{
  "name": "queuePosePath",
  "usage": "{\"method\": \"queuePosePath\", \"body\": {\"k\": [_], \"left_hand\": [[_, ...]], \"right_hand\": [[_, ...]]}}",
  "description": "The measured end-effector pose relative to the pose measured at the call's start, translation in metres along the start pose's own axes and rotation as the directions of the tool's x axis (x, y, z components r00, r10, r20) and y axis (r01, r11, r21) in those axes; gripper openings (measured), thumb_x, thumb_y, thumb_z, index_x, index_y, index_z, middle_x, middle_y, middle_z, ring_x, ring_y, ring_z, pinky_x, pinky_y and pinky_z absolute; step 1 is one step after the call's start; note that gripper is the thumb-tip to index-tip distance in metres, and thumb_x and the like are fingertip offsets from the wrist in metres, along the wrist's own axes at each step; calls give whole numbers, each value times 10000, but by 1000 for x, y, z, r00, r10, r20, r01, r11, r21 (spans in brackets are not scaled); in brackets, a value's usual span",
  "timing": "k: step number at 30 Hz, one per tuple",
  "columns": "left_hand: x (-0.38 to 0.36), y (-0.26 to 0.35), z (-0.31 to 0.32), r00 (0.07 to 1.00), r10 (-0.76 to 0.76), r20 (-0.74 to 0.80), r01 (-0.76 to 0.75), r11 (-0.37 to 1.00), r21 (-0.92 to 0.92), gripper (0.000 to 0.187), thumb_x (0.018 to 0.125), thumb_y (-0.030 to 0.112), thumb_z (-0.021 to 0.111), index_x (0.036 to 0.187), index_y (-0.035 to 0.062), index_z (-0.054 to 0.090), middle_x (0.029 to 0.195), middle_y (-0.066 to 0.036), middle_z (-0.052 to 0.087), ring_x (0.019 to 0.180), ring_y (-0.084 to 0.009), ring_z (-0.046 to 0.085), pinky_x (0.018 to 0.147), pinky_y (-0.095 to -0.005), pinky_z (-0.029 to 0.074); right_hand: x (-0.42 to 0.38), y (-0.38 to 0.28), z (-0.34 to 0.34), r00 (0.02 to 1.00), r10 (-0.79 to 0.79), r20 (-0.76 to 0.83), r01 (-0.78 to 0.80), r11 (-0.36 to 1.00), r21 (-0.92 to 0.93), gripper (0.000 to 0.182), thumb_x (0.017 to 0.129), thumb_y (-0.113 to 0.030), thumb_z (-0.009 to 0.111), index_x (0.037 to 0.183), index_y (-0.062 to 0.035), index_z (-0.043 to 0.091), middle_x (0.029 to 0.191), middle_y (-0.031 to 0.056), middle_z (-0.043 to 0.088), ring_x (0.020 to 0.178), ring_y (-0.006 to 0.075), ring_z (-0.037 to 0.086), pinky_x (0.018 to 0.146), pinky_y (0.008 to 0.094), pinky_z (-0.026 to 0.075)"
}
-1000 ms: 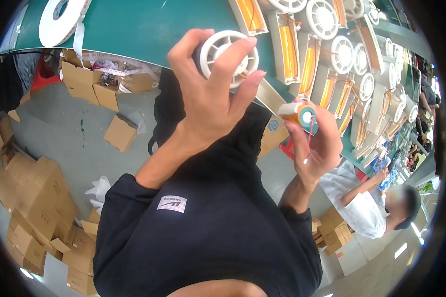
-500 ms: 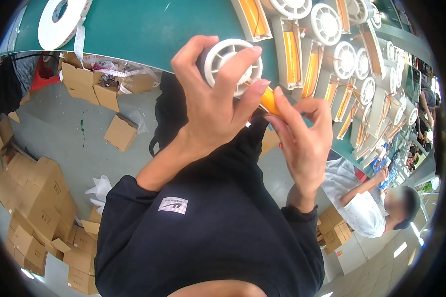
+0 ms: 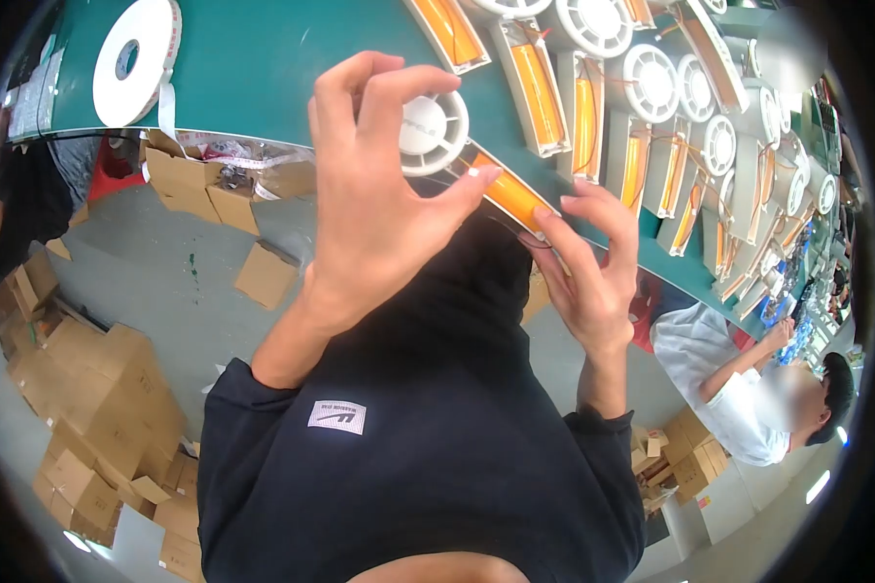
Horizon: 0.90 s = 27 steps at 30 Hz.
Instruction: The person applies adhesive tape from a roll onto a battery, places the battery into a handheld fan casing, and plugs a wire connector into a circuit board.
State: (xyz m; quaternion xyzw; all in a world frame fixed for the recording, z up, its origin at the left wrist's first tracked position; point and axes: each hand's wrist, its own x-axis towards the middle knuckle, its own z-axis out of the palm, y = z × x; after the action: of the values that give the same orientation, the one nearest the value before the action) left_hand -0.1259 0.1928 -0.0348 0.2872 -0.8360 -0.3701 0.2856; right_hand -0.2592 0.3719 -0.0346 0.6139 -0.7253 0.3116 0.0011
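A white unit with a round spoked end (image 3: 434, 134) and a long orange strip (image 3: 508, 197) along its body hangs at the green table's edge. My left hand (image 3: 360, 175) is curled around the round end, its thumb on the upper part of the strip and its index finger over the top rim. At the lower end of the strip, my right hand (image 3: 593, 257) pinches the unit between thumb and index finger, other fingers bent. A thin dark wire runs by the right fingertips. The unit's underside is hidden.
Several similar white units (image 3: 583, 117) with orange strips crowd the green table (image 3: 253, 68) on the right. A large roll of white tape (image 3: 138, 68) is at the left. Cardboard boxes (image 3: 107, 389) cover the floor. A person in a white shirt (image 3: 719, 379) works at the right.
The strip now shows at greater length, with my hands farther apart along it. My left fingers have lifted off the face of the round end. The view has shifted slightly.
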Motion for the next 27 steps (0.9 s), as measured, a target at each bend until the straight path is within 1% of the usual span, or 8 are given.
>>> {"method": "queuePosePath", "body": {"k": [4,10,15,18,20,22,24,27], "left_hand": [[2,4,-1,1000,-9,20,9,1000,7,641,604,106,889,1163,62,576,1189,-117,490,1144,-256,505,952,-348,445],[7,16,-6,994,-57,92,46,992,116,598,601,105,880,1128,69,598,1138,-110,518,1110,-271,518,936,-356,444],[21,31,-10,973,-130,193,69,953,294,524,611,146,876,1059,75,615,1097,-132,539,1035,-303,537,896,-391,467],[38,40,-18,912,-152,382,-43,888,457,465,667,220,844,1038,51,622,1089,-145,551,1032,-335,542,827,-435,518],[43,36,-16,883,-100,459,-145,871,469,405,699,243,799,1002,20,651,1086,-156,560,1025,-367,555,728,-474,555],[56,32,-22,811,-100,576,-212,868,449,331,684,210,779,922,0,684,1055,-163,578,996,-376,569,685,-486,565],[58,38,-22,799,-84,596,-249,856,453,273,652,179,779,840,-3,700,1018,-175,591,964,-373,589,692,-493,562],[60,45,-15,779,-89,621,-294,822,487,273,653,173,783,839,-12,707,979,-185,599,937,-370,612,644,-485,565]], "right_hand": [[1,7,1,991,-128,-28,126,991,-52,283,676,-22,783,951,-52,725,1036,90,626,1015,298,623,785,378,520],[7,7,-3,970,-236,53,242,957,-159,188,703,-40,736,887,-25,701,1011,89,619,1005,253,622,709,346,487],[15,-3,-14,966,-172,195,208,961,-182,191,751,-40,685,941,-27,671,1052,91,590,1037,250,600,772,367,472],[18,-2,-17,966,-174,193,203,969,-141,220,774,-26,656,994,-21,657,1077,118,584,1045,284,594,813,396,471],[15,4,-15,965,-199,169,223,965,-139,258,774,-24,682,1031,-10,658,1115,139,598,1040,324,599,833,420,486],[11,2,-12,966,-221,137,243,954,-175,258,793,-12,686,1050,-13,661,1116,144,617,1043,323,603,864,432,482],[10,-2,-14,970,-207,127,230,952,-202,266,811,-16,691,1075,-25,660,1125,140,614,1032,320,600,871,436,463],[11,-7,-18,972,-192,132,211,966,-151,286,809,6,691,1092,-14,655,1106,149,609,1005,317,592,830,431,465]]}}
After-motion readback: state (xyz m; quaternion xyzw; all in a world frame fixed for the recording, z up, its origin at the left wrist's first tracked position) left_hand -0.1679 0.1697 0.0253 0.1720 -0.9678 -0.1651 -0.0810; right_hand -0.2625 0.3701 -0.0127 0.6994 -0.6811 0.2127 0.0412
